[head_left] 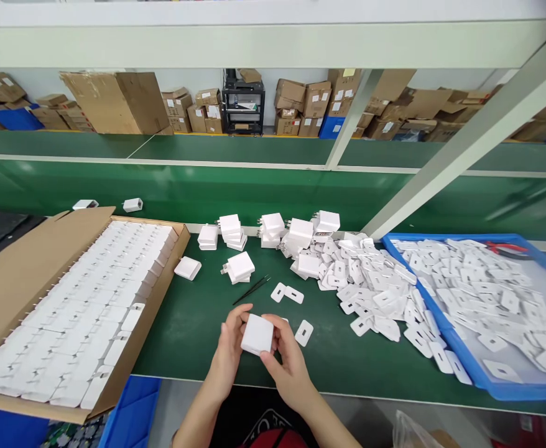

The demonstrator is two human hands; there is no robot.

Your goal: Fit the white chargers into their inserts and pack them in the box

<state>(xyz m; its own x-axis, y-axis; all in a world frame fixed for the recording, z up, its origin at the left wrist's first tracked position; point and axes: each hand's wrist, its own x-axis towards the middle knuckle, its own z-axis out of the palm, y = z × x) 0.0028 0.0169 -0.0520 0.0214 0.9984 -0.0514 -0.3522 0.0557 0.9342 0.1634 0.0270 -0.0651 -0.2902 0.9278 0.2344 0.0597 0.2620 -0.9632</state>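
A white charger block point(257, 334) is held between both hands above the front edge of the green table. My left hand point(229, 345) grips its left side, and my right hand point(288, 351) has fingers and thumb closed on its right side. Just beyond lie black tweezers point(251, 290) and a few loose white faceplates with slots, one faceplate point(304, 333) right beside my right hand. Farther back stand more white chargers point(240, 266), some with prongs showing, singly and in small stacks. A large heap of faceplates point(375, 286) spreads to the right.
At left, an open cardboard box point(163, 298) holds rows of white chargers. A blue tray point(462, 351) of faceplates and red-handled pliers point(508, 247) is at right. A slanted white post point(450, 149) rises behind the heap. Blue bins point(135, 404) sit below the table's left front edge.
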